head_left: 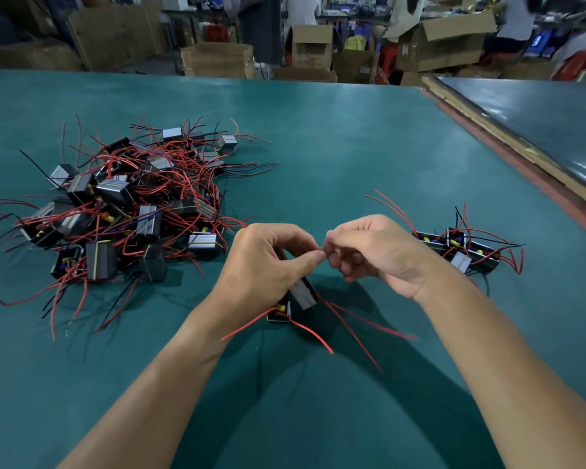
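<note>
Small black module (303, 294), red wires (313, 334) trailing, held tilted.

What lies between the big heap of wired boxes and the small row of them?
In the head view, both hands: the left hand grips one wired box, the right hand pinches its wire.

1. Wide bare tabletop (335, 157) ahead of the left hand (264, 265) and right hand (376, 252), open to the far edge.
2. Leftward, blocked by a sprawling pile of wired modules (126, 204), leads poking out all round.
3. Rightward, hemmed by a short row of modules (460, 248), wires arching upward.
4. Nearer in, crossed by loose red wires (349, 333) trailing from the module (301, 294) under the hands.
5. Far right, bounded by a raised wooden strip (521, 147).
</note>
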The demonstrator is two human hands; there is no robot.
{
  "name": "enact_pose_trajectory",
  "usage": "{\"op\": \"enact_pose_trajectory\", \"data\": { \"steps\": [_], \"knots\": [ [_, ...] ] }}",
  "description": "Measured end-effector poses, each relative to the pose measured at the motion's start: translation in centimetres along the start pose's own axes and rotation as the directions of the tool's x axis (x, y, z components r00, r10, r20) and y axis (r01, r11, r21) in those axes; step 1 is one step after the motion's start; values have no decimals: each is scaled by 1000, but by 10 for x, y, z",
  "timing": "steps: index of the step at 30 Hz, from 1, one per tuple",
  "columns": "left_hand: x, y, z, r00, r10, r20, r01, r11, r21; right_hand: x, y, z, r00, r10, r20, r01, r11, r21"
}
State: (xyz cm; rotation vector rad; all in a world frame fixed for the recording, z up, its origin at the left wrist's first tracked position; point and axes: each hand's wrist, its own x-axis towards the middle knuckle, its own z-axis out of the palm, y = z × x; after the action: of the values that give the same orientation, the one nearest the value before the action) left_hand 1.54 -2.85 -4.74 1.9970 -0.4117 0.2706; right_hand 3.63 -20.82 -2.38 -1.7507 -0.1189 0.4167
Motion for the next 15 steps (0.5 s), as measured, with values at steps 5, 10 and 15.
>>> {"op": "enact_pose_trajectory", "data": {
  "steps": [5,10,15],
  "knots": [
    [2,-1,1,989,-134,-55,131,989,-65,5,5,1,998,-26,-64,16,987,-157],
    [5,5,0,972,-229,-61,213,958,-194,3,12,3,990,-42,134,92,917,-387],
    [3,7,1,978,-205,-30,195,960,-201,2,14,5,969,-80,235,186,860,-475]
  ]
}}
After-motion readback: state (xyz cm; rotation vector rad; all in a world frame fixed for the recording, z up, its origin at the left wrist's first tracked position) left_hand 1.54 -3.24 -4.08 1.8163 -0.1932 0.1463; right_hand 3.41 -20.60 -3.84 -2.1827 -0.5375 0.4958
